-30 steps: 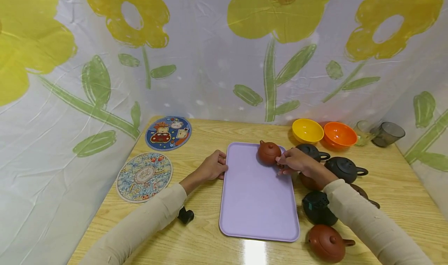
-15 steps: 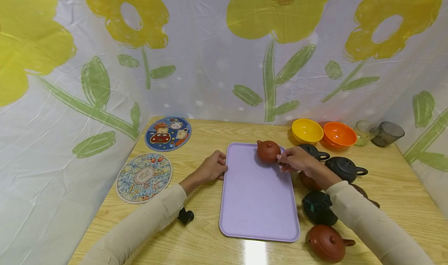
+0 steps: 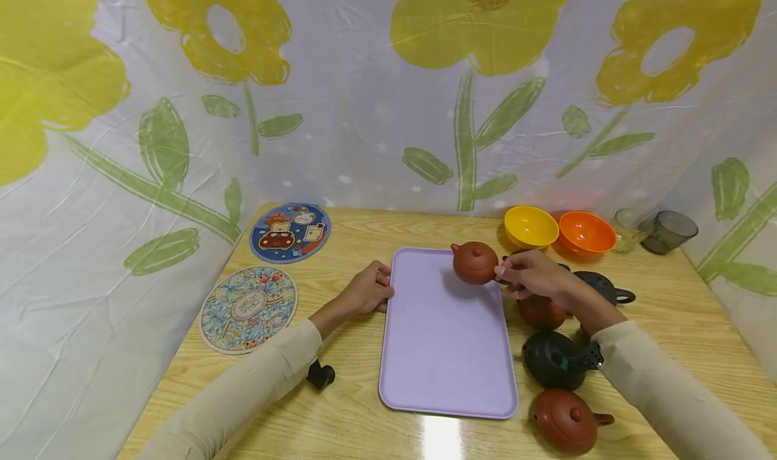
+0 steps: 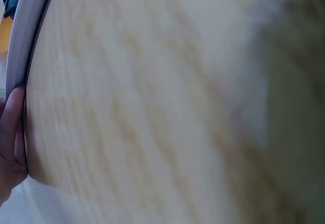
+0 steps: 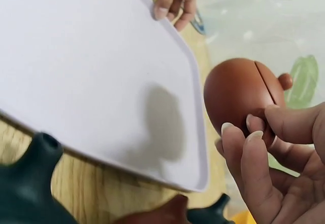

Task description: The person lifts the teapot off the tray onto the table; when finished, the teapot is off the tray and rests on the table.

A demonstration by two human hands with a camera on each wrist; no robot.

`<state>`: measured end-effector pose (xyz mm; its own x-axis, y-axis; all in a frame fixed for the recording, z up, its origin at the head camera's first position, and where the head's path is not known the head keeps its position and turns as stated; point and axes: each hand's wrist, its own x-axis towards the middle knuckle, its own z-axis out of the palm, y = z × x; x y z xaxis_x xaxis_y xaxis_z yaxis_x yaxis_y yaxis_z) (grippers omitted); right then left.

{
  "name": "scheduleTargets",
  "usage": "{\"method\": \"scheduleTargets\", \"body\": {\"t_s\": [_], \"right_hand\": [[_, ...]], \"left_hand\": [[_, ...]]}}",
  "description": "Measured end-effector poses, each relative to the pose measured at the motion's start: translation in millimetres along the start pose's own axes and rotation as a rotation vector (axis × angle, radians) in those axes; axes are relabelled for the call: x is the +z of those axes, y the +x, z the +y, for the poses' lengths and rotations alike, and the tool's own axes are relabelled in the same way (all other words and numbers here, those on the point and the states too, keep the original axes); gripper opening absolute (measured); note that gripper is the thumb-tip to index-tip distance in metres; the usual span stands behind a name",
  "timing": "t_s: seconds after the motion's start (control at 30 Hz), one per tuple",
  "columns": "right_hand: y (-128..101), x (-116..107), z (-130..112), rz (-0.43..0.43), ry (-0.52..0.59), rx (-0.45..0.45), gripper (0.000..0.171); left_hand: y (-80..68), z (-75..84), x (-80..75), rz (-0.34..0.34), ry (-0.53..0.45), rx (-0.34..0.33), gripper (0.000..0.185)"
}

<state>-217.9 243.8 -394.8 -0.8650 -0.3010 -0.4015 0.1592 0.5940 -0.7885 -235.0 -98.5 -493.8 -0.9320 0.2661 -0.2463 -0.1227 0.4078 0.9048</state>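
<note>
Lifted since a moment ago, the round reddish-brown clay teapot point(image 3: 474, 263) hangs over the lilac plastic tray's point(image 3: 446, 352) far right corner, pinched by the right hand point(image 3: 531, 275); keep it level, lid up

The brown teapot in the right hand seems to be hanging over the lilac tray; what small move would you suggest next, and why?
Probably lower it straight down. The right hand pinches the brown teapot by its handle, lifted just above the lilac tray; its shadow falls on bare tray near the far right corner. The left hand rests its fingers on the tray's left rim, steadying it.
</note>
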Motion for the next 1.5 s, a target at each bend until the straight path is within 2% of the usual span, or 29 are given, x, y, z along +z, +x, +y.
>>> {"method": "scheduleTargets", "body": {"t_s": [0.33, 0.6, 0.73, 0.87, 1.13, 1.5], "right_hand": [[-21.8, -20.2, 5.8, -0.027, -0.065, -0.073, 0.034], [-38.1, -27.2, 16.8, -0.025, -0.122, -0.078, 0.035], [-47.4, -30.5, 20.4, -0.029, -0.105, -0.087, 0.033], [-57.7, -35.6, 25.5, -0.066, -0.082, -0.123, 0.032], [-75.4, -48.7, 46.2, -0.138, -0.129, -0.225, 0.020], [-98.1, -64.2, 77.0, -0.244, -0.061, -0.304, 0.019]], "left_hand": [[-0.6, 3.0, -3.2, 0.001, 0.017, -0.002, 0.038], [0.9, 2.7, -3.6, 0.000, 0.026, -0.003, 0.038], [0.5, 3.9, -4.2, 0.000, 0.024, -0.003, 0.038], [0.3, 4.1, -4.0, -0.001, 0.021, -0.001, 0.039], [1.2, 3.3, -2.8, -0.007, 0.013, 0.005, 0.039], [0.6, 2.2, -4.3, 0.010, 0.017, 0.003, 0.040]]}}
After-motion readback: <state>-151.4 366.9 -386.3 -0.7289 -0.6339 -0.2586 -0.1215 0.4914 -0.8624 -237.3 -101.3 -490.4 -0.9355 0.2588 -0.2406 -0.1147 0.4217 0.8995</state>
